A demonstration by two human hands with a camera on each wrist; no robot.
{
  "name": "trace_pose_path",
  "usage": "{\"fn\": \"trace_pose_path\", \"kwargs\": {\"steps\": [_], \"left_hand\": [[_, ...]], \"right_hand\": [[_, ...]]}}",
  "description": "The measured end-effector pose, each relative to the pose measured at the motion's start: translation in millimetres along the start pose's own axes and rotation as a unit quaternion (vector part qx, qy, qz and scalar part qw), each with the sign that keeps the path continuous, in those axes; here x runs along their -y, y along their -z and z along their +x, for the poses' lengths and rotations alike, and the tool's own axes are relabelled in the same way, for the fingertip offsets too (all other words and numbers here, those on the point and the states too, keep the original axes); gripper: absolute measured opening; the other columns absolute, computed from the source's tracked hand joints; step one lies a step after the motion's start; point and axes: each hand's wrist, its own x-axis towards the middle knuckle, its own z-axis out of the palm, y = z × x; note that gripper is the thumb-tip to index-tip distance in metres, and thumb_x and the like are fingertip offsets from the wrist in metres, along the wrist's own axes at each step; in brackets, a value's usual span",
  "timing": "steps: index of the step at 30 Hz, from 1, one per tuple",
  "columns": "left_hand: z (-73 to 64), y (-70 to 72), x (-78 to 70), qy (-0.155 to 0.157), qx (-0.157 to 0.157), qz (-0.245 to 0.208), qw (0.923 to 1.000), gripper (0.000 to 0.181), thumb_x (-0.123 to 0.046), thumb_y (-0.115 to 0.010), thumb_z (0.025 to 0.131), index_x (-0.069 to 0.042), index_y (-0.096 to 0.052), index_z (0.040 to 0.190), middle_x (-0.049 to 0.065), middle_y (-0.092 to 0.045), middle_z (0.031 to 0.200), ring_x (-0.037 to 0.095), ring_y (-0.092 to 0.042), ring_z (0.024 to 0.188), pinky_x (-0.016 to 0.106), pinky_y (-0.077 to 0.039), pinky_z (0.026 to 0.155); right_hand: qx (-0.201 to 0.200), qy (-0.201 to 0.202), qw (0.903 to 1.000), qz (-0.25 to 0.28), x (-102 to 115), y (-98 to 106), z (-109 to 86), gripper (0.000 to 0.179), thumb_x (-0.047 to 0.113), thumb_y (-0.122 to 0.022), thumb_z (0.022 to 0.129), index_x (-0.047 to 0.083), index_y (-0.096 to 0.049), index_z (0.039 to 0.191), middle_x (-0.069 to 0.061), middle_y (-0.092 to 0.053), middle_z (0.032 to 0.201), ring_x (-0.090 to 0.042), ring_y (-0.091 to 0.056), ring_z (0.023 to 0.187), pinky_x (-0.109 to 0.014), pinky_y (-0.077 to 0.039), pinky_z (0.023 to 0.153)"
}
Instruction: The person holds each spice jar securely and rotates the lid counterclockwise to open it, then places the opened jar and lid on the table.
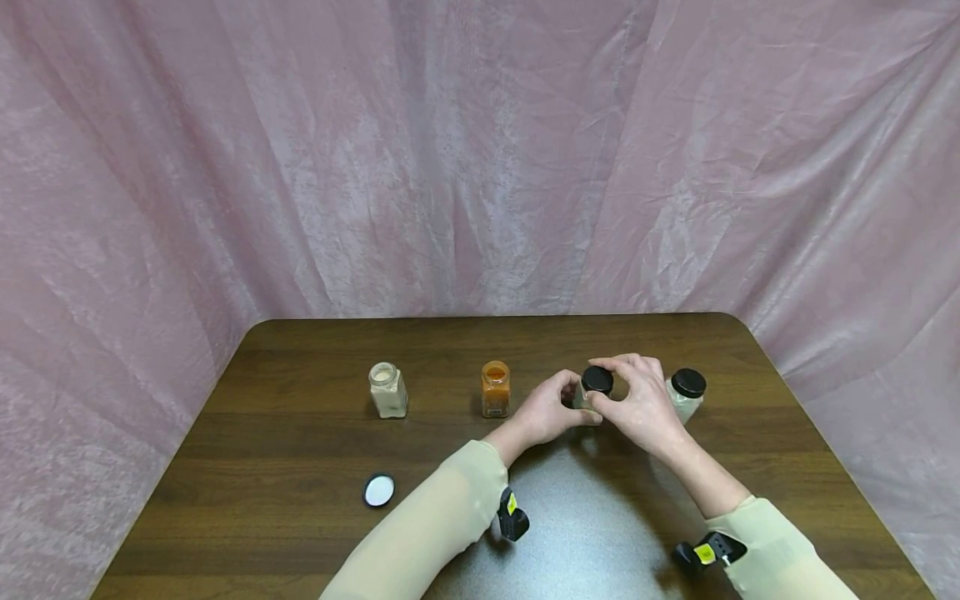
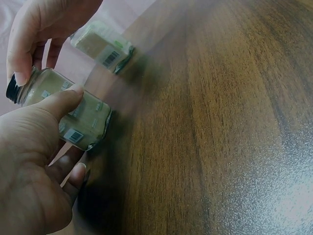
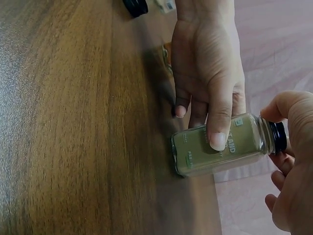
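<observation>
A square glass spice jar (image 3: 195, 154) with olive-beige contents stands at the right of the table. My left hand (image 1: 550, 414) grips its body, the thumb (image 3: 218, 122) lying across the printed side. At the top, my right hand (image 1: 637, 404) pinches the black lid (image 3: 279, 137) between thumb and fingers. The lid sits on the jar's neck. Just right of it is another jar (image 1: 682, 400) with a black lid and pale contents; its barcode label shows in the left wrist view.
An uncapped jar of orange powder (image 1: 495, 392) stands left of my hands. Farther left is an uncapped jar with pale contents (image 1: 388, 392). A black-rimmed lid (image 1: 378, 490) lies white side up nearer the front. A pink curtain (image 1: 480, 167) hangs behind the wooden table (image 1: 300, 450).
</observation>
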Motion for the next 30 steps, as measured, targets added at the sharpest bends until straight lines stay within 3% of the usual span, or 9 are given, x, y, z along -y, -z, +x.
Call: {"fn": "trace_pose_path", "kwargs": {"steps": [11, 21, 30], "left_hand": [[0.5, 0.7, 0.0, -0.003, 0.006, 0.005, 1.0, 0.045, -0.032, -0.088, 0.083, -0.016, -0.061, 0.115, -0.006, -0.063, 0.102, 0.014, -0.06, 0.099, 0.029, -0.048, 0.085], [1.2, -0.9, 0.1, 0.005, 0.005, -0.018, 0.9998, 0.044, -0.029, -0.09, 0.081, -0.017, -0.062, 0.113, -0.008, -0.068, 0.101, 0.007, -0.062, 0.095, 0.027, -0.049, 0.084], [0.3, -0.2, 0.0, 0.015, 0.003, -0.013, 0.9998, 0.044, -0.031, -0.09, 0.081, -0.021, -0.062, 0.114, -0.009, -0.067, 0.102, 0.009, -0.063, 0.097, 0.029, -0.049, 0.086]], "right_hand": [[-0.004, -0.001, 0.9999, 0.015, 4, 2, 2.2, 0.047, 0.019, -0.078, 0.081, 0.013, -0.07, 0.127, -0.008, -0.062, 0.118, -0.035, -0.04, 0.123, -0.051, -0.033, 0.096], [-0.015, -0.006, 0.9993, 0.035, 3, 7, -0.7, 0.045, 0.019, -0.082, 0.084, 0.017, -0.07, 0.127, -0.004, -0.06, 0.116, -0.032, -0.039, 0.122, -0.053, -0.03, 0.097], [-0.024, -0.006, 0.9986, 0.047, 4, 13, -3.4, 0.047, 0.027, -0.085, 0.085, 0.019, -0.07, 0.129, -0.003, -0.059, 0.118, -0.032, -0.039, 0.123, -0.054, -0.029, 0.098]]}}
